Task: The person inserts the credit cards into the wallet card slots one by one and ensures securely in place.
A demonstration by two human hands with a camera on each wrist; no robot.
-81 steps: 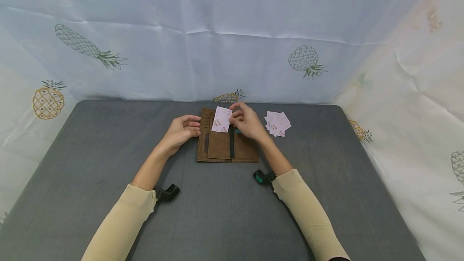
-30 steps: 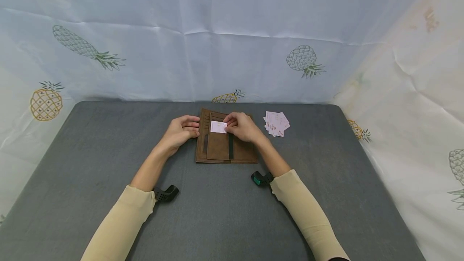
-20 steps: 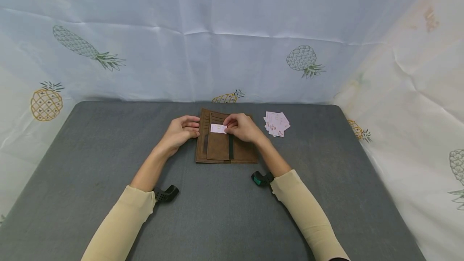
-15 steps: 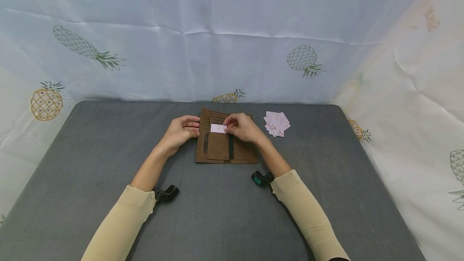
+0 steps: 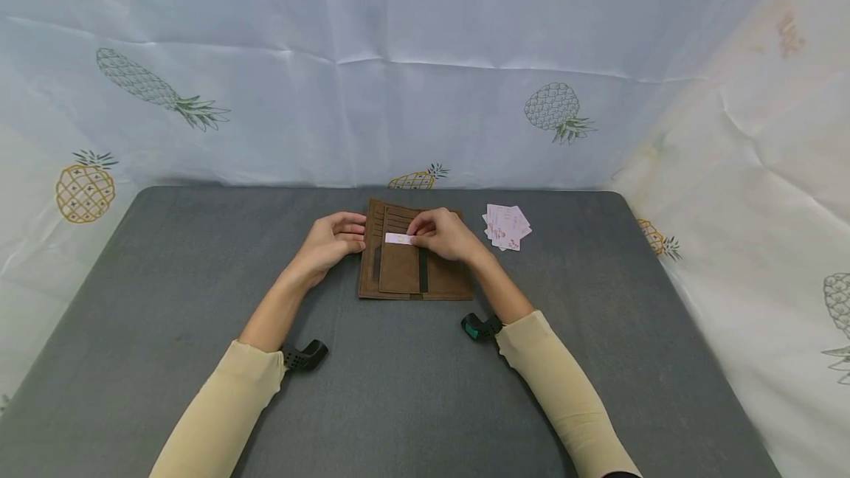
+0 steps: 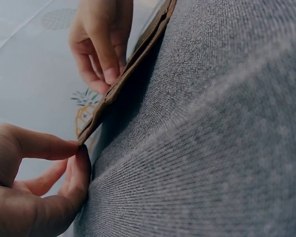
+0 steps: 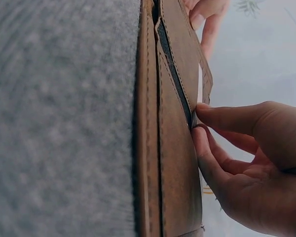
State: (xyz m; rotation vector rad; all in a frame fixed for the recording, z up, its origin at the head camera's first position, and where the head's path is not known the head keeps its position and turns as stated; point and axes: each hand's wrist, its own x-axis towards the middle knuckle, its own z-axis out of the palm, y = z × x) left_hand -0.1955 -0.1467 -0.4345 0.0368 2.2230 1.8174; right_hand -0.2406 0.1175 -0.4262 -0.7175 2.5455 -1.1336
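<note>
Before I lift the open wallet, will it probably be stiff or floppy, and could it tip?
The wallet would probably bend, since its leather-like layers look thin in the left wrist view. They may flap separately, as the right wrist view shows gaps between them. It seems unlikely to tip, because it lies open and low on the table.

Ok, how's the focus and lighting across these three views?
Head: fairly even light, but the pink card stack is too small to read; right wrist: brown wallet fairly clear, grey tablecloth blurred at left; left wrist: dark shadow along the wallet, tablecloth soft toward the lower right.
</note>
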